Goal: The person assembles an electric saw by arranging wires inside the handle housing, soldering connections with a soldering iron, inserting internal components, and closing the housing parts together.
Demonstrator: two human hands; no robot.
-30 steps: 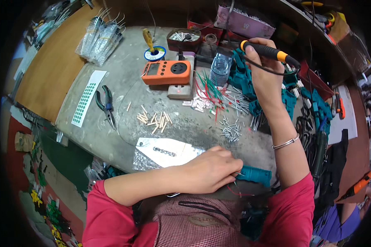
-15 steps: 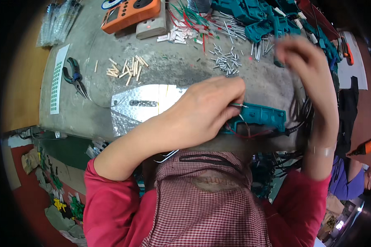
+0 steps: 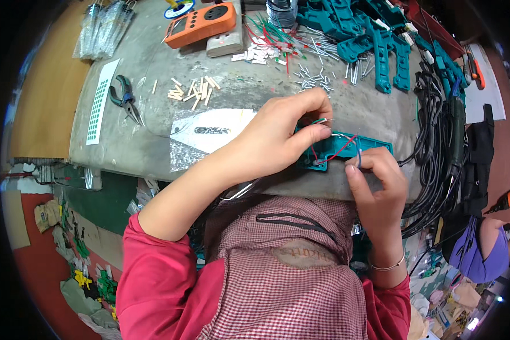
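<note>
On the bench in front of me lies a teal plastic housing half [image 3: 374, 145] with thin wires running through it. My left hand [image 3: 286, 127] is closed over its left end, thumb and fingertips pinching a green wire [image 3: 319, 121] whose bare end sticks out. A red wire [image 3: 344, 148] arcs across the housing's middle. At the near right side, my right hand [image 3: 379, 184] is closed too, its thumb and forefinger at the lower end of a short blue wire [image 3: 358, 152] standing up from the housing. The left hand hides part of the housing.
Beyond lie loose screws [image 3: 314, 78], wooden pegs [image 3: 195, 90], teal housings [image 3: 382, 56] and an orange meter [image 3: 201, 25]. Pliers [image 3: 126, 101] and a bubble-wrap sheet [image 3: 187, 153] are to the left. Black cords [image 3: 430, 141] coil at right. A person in purple [image 3: 481, 255] sits further right.
My right hand has come down from the far-right housings to the near side of the housing half and now pinches the blue wire. The left hand stays at the housing. The view has shifted slightly.
</note>
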